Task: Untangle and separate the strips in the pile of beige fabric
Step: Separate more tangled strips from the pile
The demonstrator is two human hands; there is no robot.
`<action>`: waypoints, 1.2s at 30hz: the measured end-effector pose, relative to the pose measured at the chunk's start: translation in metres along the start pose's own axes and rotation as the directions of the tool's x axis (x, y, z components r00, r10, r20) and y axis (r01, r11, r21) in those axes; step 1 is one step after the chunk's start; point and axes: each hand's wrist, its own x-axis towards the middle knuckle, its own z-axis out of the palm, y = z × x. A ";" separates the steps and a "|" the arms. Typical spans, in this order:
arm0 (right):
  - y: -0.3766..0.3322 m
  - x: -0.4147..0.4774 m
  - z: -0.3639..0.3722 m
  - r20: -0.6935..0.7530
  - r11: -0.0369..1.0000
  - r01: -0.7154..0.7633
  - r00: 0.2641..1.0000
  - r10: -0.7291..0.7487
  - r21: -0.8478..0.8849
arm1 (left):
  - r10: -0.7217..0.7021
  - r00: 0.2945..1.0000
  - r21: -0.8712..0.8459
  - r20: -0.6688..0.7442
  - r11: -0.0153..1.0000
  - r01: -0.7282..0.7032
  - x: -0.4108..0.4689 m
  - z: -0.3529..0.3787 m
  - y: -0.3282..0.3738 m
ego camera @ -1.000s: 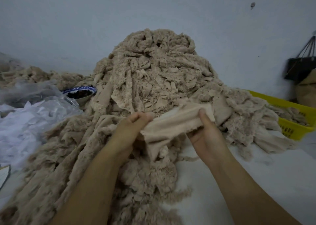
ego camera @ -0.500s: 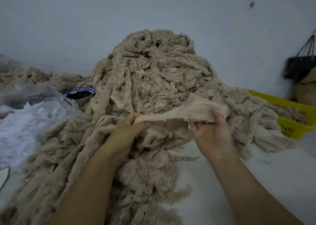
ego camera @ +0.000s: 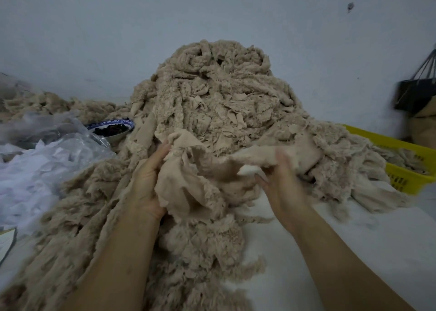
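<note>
1. Well, on the far left a clear plastic bag (ego camera: 47,159) of white scraps and a blue-rimmed bowl (ego camera: 111,127) crowd the heap's edge, so I see no room to lay anything there.
2. The left hand (ego camera: 148,183) grips one end of a beige strip (ego camera: 188,185), fingers up along the cloth and thumb hidden beneath it.
3. The strip sags between both hands, low on the front of the pile of beige fabric (ego camera: 219,93). Its far side looks caught in the heap.
4. The right hand (ego camera: 280,183), blurred, pinches the other end with curled fingers.
5. I'd judge this the pulling-free step. Next the strip needs drawing gently toward the body, so neighbouring strips don't drag along.
6. Bare tabletop (ego camera: 354,251) at front right offers open room, and a yellow basket (ego camera: 401,169) sits beyond, near the right edge.
</note>
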 end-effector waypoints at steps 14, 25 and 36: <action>0.015 -0.024 0.037 0.443 0.957 -0.254 0.880 0.170 0.138 | -0.205 0.889 0.396 0.409 0.918 0.029 -0.009 0.017 -0.024; 0.007 -0.006 0.021 -0.031 0.953 -0.050 0.998 0.062 0.298 | -0.216 0.953 0.935 0.214 0.328 -0.136 -0.009 0.019 -0.038; 0.006 0.003 0.004 -0.192 0.881 0.030 0.979 0.070 0.472 | 0.053 0.929 0.927 0.365 -0.112 -0.358 -0.006 0.018 -0.045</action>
